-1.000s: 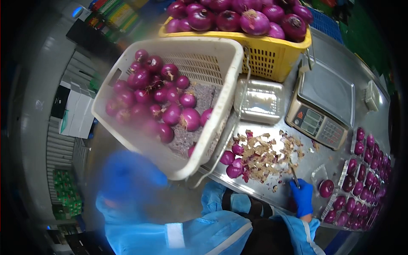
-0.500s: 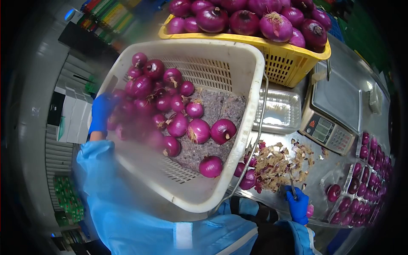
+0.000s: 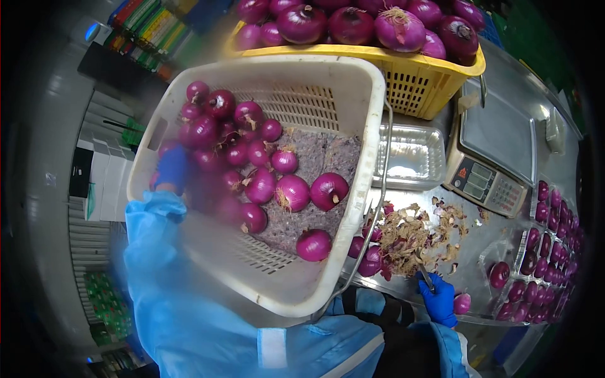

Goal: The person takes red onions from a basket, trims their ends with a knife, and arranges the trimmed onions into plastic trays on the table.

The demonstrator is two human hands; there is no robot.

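Observation:
My left hand [image 3: 171,169], in a blue glove, is inside the left part of the white basket [image 3: 372,157], close to a heap of red onions [image 3: 201,131]. A blurred patch covers its fingers, so whether it touches an onion cannot be made out. Several loose onions [image 3: 313,244] lie on the dirty bottom of this basket. Low on the right, my right hand [image 3: 439,302], gloved in blue, is closed round the handle of a small knife [image 3: 426,277]. Its blade points up toward a pile of dry onion skins [image 3: 409,242] on the metal table [image 3: 460,258].
A yellow crate [image 3: 409,85] heaped with onions stands behind the basket. Right of the basket are a clear plastic tray [image 3: 413,157] and a digital scale [image 3: 488,183]. Packed trays of onions [image 3: 545,258] fill the far right. One onion piece [image 3: 462,303] lies beside my right hand.
My left hand has moved from the basket's left rim rightward and down into the basket. My right hand, still holding the knife, has shifted slightly left. The view has tilted a little.

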